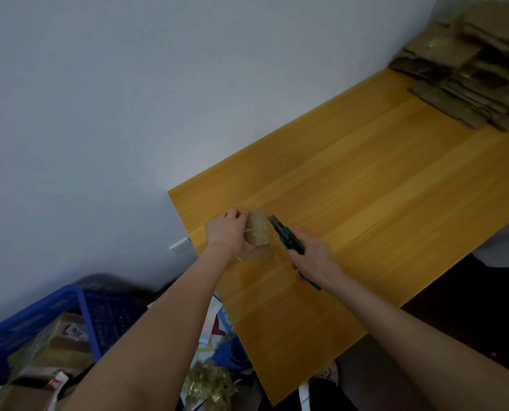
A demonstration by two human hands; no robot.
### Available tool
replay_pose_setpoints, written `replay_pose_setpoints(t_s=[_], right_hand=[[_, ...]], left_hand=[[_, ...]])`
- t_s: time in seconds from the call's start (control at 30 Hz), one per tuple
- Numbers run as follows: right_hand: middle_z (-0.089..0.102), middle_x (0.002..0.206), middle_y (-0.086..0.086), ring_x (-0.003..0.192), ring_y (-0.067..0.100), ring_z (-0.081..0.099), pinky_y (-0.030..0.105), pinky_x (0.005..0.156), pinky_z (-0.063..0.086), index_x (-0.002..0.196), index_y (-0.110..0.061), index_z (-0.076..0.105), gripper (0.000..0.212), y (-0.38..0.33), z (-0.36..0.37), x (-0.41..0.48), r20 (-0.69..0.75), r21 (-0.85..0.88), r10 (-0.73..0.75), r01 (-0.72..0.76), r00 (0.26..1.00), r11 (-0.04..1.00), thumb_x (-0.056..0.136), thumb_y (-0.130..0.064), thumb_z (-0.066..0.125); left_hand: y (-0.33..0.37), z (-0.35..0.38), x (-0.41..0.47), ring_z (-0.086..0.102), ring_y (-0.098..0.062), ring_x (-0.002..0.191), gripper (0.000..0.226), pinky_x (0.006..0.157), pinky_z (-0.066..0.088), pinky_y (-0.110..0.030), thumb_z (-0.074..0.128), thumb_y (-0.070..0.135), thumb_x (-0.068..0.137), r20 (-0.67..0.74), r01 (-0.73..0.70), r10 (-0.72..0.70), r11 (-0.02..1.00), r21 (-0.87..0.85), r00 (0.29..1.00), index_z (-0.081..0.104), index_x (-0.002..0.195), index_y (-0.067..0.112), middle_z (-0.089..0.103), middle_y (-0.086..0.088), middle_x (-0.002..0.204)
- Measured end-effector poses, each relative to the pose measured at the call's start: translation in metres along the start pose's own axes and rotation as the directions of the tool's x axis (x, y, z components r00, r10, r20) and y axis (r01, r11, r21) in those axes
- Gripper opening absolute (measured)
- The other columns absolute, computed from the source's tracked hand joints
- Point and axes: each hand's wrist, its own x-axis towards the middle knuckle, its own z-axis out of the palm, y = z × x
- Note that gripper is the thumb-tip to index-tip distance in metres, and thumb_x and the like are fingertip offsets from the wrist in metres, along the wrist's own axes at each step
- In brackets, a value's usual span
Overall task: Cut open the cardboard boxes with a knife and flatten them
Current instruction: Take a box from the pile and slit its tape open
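Gripping a small cardboard box at the left end of the wooden table, the left hand curled over its left side. The right hand clasped a green utility knife, blade out, tip just beside the box's right edge; contact unclear. Some flattened cardboard lay stacked far right. One blue crate sat near left.
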Motion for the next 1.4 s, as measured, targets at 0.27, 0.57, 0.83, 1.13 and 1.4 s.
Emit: replay_pose_setpoints(t_s=[0.27, 0.57, 0.83, 1.13, 1.4], right_hand=[[0.057, 0.076, -0.003, 0.046, 0.008, 0.057, 0.03, 0.05, 0.055, 0.152, -0.031, 0.024, 0.059, 0.003, -0.007, 0.001, 0.069, -0.148, 0.0, 0.01, 0.998, 0.989, 0.1, -0.021, 0.048], [0.064, 0.078, 0.001, 0.048, 0.013, 0.059, 0.034, 0.052, 0.057, 0.149, -0.032, 0.032, 0.057, 0.03, -0.006, -0.018, 0.113, -0.092, 0.013, -0.002, 0.994, 0.996, 0.098, -0.016, 0.051], [0.064, 0.069, 0.007, 0.047, 0.014, 0.058, 0.03, 0.05, 0.054, 0.148, -0.031, 0.035, 0.058, 0.008, -0.004, 0.006, 0.026, 0.083, -0.007, 0.005, 1.0, 0.997, 0.096, -0.013, 0.053], [0.064, 0.067, 0.007, 0.045, 0.013, 0.058, 0.025, 0.049, 0.05, 0.15, -0.027, 0.032, 0.06, 0.01, -0.017, 0.012, 0.114, 0.013, -0.044, 0.042, 0.993, 0.999, 0.097, -0.014, 0.054], [0.062, 0.06, 0.006, 0.044, 0.012, 0.055, 0.026, 0.048, 0.048, 0.15, -0.027, 0.033, 0.059, 0.018, -0.017, 0.0, 0.157, 0.047, -0.077, 0.07, 0.985, 0.996, 0.096, -0.013, 0.054]], left_hand=[[0.001, 0.001, -0.002, 0.04, -0.026, 0.126, 0.093, 0.098, 0.039, -0.034, 0.073, 0.05, 0.078, -0.024, 0.005, -0.007, 0.999, -0.049, 1.0, 0.023, 0.151, 0.023, 0.035, -0.005, 0.144], [0.002, 0.001, -0.004, 0.04, -0.025, 0.125, 0.09, 0.096, 0.039, -0.032, 0.071, 0.049, 0.08, -0.037, 0.018, -0.02, 0.999, -0.048, 0.999, 0.022, 0.151, 0.024, 0.035, -0.004, 0.144], [0.005, 0.003, -0.008, 0.04, -0.027, 0.125, 0.09, 0.096, 0.04, -0.034, 0.071, 0.048, 0.081, -0.044, 0.057, -0.061, 0.995, -0.083, 0.997, 0.022, 0.152, 0.024, 0.034, -0.005, 0.145], [0.006, 0.004, -0.008, 0.039, -0.026, 0.126, 0.09, 0.094, 0.041, -0.034, 0.071, 0.051, 0.081, -0.04, 0.059, -0.062, 0.996, -0.067, 0.997, 0.022, 0.151, 0.024, 0.035, -0.005, 0.144], [0.006, 0.005, -0.006, 0.039, -0.028, 0.126, 0.092, 0.096, 0.041, -0.034, 0.069, 0.053, 0.081, -0.019, 0.059, -0.06, 0.997, -0.053, 0.998, 0.02, 0.152, 0.022, 0.034, -0.006, 0.144]])
